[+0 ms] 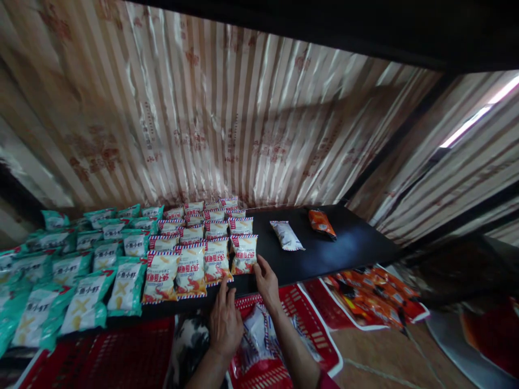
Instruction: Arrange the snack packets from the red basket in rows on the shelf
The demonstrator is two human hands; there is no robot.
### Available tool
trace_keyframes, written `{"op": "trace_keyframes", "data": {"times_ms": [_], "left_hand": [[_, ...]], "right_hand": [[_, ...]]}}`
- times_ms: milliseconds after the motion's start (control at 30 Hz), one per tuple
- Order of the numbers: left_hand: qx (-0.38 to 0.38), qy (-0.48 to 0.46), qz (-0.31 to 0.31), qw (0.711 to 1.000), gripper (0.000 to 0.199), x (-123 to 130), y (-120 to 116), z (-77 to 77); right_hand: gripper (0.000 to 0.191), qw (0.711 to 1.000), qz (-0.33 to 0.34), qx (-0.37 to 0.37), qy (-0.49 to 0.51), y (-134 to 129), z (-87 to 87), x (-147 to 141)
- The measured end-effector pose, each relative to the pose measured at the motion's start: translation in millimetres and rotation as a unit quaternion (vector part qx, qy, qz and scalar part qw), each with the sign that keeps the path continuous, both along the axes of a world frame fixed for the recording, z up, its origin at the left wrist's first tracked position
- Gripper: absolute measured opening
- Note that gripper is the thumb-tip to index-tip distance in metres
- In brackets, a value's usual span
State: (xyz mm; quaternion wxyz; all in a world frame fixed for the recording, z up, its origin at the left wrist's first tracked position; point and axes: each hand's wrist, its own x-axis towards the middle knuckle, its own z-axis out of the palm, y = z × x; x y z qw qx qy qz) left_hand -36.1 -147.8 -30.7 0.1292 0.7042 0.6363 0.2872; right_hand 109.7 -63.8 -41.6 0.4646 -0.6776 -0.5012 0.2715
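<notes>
Rows of white snack bags (191,270) with red print and striped ends stand on a black shelf (279,270). My left hand (226,321) is at the shelf's front edge, fingers stretched toward the bottom of a front-row snack bag (217,259). My right hand (266,280) is beside the lower right corner of the rightmost snack bag (244,253), its fingertips against or very near that edge. Neither hand is wrapped round a bag. One more snack bag (287,235) lies flat, back side up, to the right.
Teal snack bags (83,300) fill the shelf's left side. An orange packet (321,222) lies farther right. Below are a red basket (294,297) holding white bags and another with orange packets (373,294). A striped sheet (227,119) hangs behind; a dark beam (324,21) crosses overhead.
</notes>
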Motion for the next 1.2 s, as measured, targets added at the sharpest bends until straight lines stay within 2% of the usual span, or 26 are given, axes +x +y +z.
{"op": "trace_keyframes", "data": {"times_ms": [167,300,600,1200], "left_hand": [[-0.004,0.002,0.0,1.0,0.048,1,0,-0.8],[-0.003,-0.022,-0.007,1.0,0.049,-2,1,-5.2],[0.008,0.026,-0.003,1.0,0.052,-1,2,-10.6],[-0.063,0.017,0.001,0.998,0.051,3,4,1.5]], "right_hand": [[0.061,0.999,-0.014,-0.01,-0.033,8,4.9,-2],[0.055,0.999,-0.018,-0.017,-0.035,14,6.0,-1],[0.045,1.0,-0.003,-0.009,-0.014,20,1.8,-2],[0.045,0.999,0.04,0.005,0.007,20,-1.1,8]]}}
